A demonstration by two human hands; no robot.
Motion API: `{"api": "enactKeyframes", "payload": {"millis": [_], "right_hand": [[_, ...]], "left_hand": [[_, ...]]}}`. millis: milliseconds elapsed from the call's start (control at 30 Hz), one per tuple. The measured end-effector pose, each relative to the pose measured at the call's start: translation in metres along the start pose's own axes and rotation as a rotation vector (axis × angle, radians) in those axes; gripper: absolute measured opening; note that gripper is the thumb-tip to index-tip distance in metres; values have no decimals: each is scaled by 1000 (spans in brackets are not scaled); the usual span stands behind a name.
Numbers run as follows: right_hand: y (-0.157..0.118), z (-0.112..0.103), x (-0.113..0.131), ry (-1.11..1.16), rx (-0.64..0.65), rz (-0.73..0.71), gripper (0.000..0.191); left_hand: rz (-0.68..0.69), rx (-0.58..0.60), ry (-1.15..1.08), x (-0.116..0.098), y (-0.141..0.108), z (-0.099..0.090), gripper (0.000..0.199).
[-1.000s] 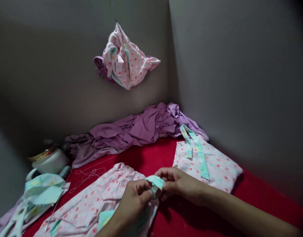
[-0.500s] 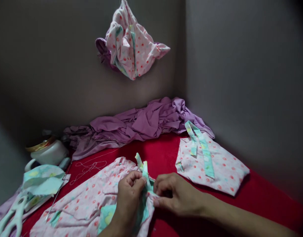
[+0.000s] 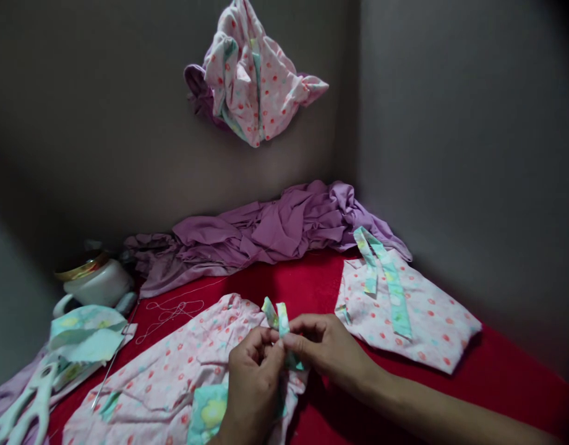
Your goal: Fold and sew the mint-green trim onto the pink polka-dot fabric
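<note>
A green-and-yellow fabric strip stands up between my two hands at the edge of a pink dotted cloth. My left hand is closed in a pinch on the strip. Thumb and fingers of my right hand pinch the same strip from the right, their tips close to my left thumb. Below, the dotted cloth drapes down past my hands, with a green floral patch showing beside my left wrist. Whether a needle is between my fingers I cannot make out.
White-handled scissors and green floral scraps lie at left, near a white cup. Loose thread crosses the red cloth. Folded dotted fabric rests at right. Purple cloth lines the wall; a dotted garment hangs above.
My right hand has moved up from the cloth's lower edge to the strip, and its fingers now meet my left fingertips. The whole view has shifted slightly.
</note>
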State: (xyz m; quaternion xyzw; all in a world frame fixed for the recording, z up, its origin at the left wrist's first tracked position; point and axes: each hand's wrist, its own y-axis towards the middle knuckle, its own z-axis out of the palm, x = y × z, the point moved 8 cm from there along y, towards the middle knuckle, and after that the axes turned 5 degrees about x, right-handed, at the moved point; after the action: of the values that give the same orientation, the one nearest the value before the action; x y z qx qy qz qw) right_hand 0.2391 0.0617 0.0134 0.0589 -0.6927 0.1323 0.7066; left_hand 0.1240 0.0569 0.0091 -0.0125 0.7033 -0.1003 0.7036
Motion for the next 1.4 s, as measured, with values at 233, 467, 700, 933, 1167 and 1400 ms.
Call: {"api": "enactKeyframes", "payload": {"millis": [233,467,700,933,1167,1400], "right_hand": [[-9,9,-16,246,78,166,46],[-15,4,-21,97,61,242,37],[-24,2,-14,103,52,265,29],[-28,15,-26,-55,159,302,23],[-30,18,-28,-9,157,271,23],[-34,25,-28,3,207,252,18]], "left_hand": [[-478,82,-549,23,-13,9,16],[-856,121,-663,35,-32,20,36],[-599,106,-607,22,-28,16,30],[-291,36,-360,14,-20,0,36],[-165,-7,-178,25,-17,-3,38],[-29,-68,136,14,-19,-4,36]]}}
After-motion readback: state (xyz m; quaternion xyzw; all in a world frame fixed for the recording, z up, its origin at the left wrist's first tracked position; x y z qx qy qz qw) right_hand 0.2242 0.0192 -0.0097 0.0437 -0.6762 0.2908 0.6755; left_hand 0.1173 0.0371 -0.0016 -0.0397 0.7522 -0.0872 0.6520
